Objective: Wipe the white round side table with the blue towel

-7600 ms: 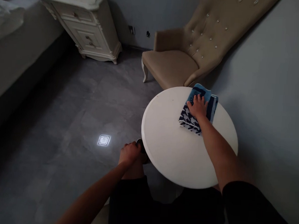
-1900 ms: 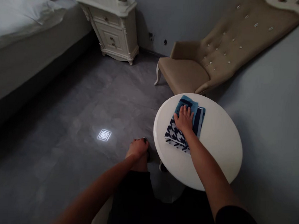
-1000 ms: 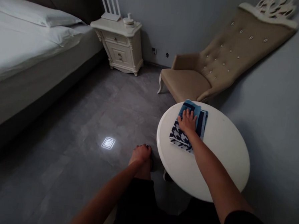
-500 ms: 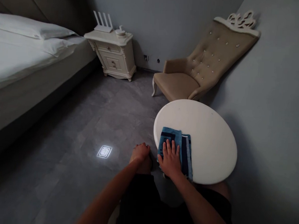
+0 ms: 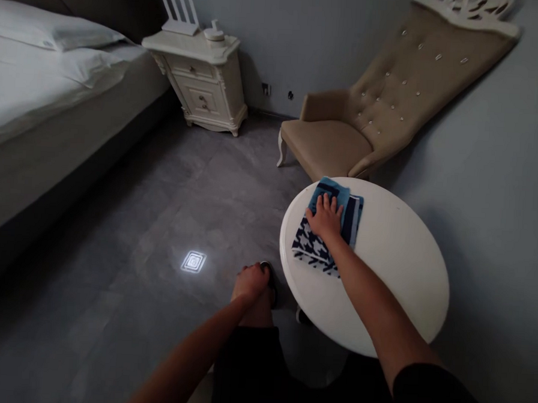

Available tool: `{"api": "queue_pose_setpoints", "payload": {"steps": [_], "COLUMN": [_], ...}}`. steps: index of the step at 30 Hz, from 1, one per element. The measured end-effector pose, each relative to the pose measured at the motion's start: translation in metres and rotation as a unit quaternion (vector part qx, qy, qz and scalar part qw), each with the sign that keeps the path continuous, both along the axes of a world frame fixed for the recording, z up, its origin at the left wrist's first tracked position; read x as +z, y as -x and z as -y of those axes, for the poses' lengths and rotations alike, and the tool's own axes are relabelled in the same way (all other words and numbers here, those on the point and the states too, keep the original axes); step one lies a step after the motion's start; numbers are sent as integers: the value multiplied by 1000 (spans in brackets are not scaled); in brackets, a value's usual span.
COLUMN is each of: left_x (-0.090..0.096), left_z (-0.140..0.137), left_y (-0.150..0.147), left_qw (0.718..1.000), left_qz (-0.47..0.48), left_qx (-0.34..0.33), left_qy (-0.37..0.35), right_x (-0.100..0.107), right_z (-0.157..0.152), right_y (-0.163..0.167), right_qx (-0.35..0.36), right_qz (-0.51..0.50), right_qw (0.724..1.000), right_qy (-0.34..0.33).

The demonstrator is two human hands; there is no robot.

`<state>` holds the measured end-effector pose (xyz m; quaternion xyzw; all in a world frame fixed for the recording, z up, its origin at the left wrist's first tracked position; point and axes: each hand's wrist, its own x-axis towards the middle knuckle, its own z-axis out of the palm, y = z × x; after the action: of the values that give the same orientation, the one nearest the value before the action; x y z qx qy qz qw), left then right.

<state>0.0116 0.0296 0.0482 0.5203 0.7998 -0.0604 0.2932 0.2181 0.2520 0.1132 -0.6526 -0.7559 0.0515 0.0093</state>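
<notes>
My right hand (image 5: 326, 216) lies on a folded towel (image 5: 312, 238), palm down with its fingers spread. Blue, navy and white patterns show on the towel, including a houndstooth part and a striped edge. Under it is a round white table (image 5: 396, 262), with the towel near its far left rim. My left hand (image 5: 252, 282) rests over my knee beside the table. Its fingers drape loosely over the knee, slightly apart, with no object visible in them.
Beyond the table stands a tan tufted armchair (image 5: 330, 144) against the wall. A white nightstand (image 5: 203, 87) holds a router (image 5: 181, 25) and a small white lidded object (image 5: 214, 36). The bed (image 5: 67, 101) is at left. A bright square light patch (image 5: 193, 261) shows on the floor.
My right hand and the towel have moved forward across the tabletop, away from me. More of the towel's houndstooth part now shows. My left hand stays on the knee; the view has shifted slightly.
</notes>
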Motion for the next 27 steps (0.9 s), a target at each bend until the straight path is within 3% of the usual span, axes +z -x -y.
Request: {"api": "queue_pose_setpoints", "payload": {"steps": [7,10,13,16,20,27], "left_x": [-1,0,3,7,12,14], "left_z": [-11,-14,-15,-15,-13,-6], "left_y": [1,3,3,3,1,-7], "left_qw": [1000,1000,1000,999,1000,1000], "left_qz": [9,7,2,4,8,2], "left_qx": [8,13,13,17,15,22], "left_qy": [19,26,29,29,20,12], "right_x": [-4,-5,-6,-4,-2,-3], "right_z": [-125,-154,-161,-149,-109,11], "right_y": [-6,-10,-11,-10,-7,0], "right_qx": [-47,-56,-54,-48,-33,12], "right_qz": [13,9,3,11,10,4], "right_qw": [999,998,998,999,999,1000], "right_qy": [-4,-7,-10,-7,-7,-9]}}
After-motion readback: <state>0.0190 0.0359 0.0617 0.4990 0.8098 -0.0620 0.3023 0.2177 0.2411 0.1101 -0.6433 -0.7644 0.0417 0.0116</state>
